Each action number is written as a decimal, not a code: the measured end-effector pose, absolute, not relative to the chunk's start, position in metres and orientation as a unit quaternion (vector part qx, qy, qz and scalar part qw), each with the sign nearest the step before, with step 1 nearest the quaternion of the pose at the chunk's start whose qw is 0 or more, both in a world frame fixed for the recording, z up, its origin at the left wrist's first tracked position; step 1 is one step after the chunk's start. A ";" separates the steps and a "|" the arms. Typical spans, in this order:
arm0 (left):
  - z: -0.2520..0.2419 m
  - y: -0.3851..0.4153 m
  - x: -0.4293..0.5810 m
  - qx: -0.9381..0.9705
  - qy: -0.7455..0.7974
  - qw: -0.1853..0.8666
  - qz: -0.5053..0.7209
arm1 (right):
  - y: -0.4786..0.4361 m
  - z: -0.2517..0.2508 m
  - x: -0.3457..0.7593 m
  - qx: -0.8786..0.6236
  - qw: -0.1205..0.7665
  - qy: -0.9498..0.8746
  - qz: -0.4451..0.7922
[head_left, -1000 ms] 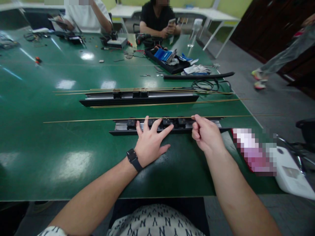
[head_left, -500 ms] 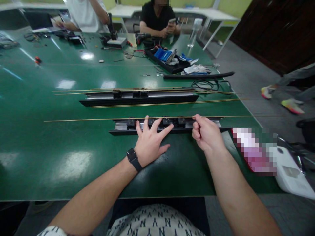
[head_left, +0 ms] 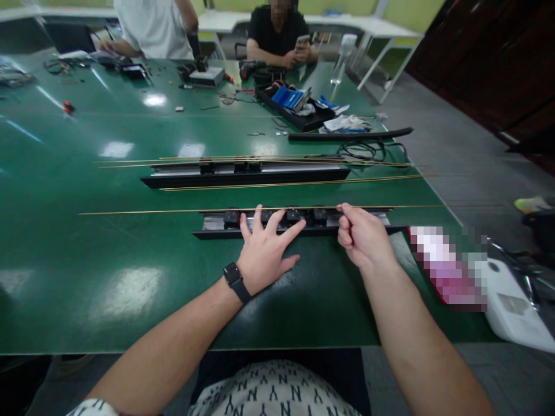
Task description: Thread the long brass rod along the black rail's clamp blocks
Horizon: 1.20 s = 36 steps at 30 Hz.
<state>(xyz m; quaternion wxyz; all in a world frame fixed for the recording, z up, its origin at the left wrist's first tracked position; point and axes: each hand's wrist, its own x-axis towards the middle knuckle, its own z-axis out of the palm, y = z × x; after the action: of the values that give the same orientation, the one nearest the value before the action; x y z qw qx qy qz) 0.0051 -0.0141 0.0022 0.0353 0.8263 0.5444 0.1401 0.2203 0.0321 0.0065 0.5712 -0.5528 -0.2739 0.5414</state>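
Right in front of me lies a black and silver metal rail [head_left: 212, 223] with several black blocks [head_left: 231, 218] set in its channel. My left hand [head_left: 264, 248] rests across its middle, fingers spread over the blocks and near edge. A long thin brass-coloured rod [head_left: 143, 212] runs lengthwise along the rail's far side and sticks out past both ends. Near the rail's right end, my right hand [head_left: 362, 234] pinches this rod between thumb and forefinger, other fingers curled. Whether the rod touches the blocks, I cannot tell.
Farther back lies a second rail [head_left: 277, 175] with several thin rods beside and over it. Behind are a black cable [head_left: 362, 150], a black strip [head_left: 351, 136] and a black tray [head_left: 303, 120]. A white device [head_left: 511, 306] sits at right. Two people sit across the green table [head_left: 108, 242].
My hands, the rod and the rail stay nearly in place. At the right, a walking person's legs have moved mostly out of view. The person in white has shifted slightly.
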 end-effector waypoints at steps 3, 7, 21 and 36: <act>0.002 -0.014 0.005 0.827 0.543 0.036 0.140 | 0.032 0.006 0.220 -0.552 0.576 -0.274 0.538; 0.002 -0.014 0.005 0.827 0.543 0.034 0.141 | 0.032 0.007 0.220 -0.551 0.579 -0.271 0.537; 0.002 -0.014 0.005 0.826 0.545 0.035 0.138 | 0.031 0.008 0.220 -0.551 0.569 -0.271 0.547; 0.001 -0.014 0.005 0.828 0.541 0.032 0.144 | 0.033 0.005 0.221 -0.546 0.570 -0.278 0.547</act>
<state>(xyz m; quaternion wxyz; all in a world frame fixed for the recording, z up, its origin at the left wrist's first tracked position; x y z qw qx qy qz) 0.0051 -0.0142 0.0011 0.0315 0.8277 0.5414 0.1442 0.2207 0.0326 0.0051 0.5699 -0.5464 -0.2777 0.5473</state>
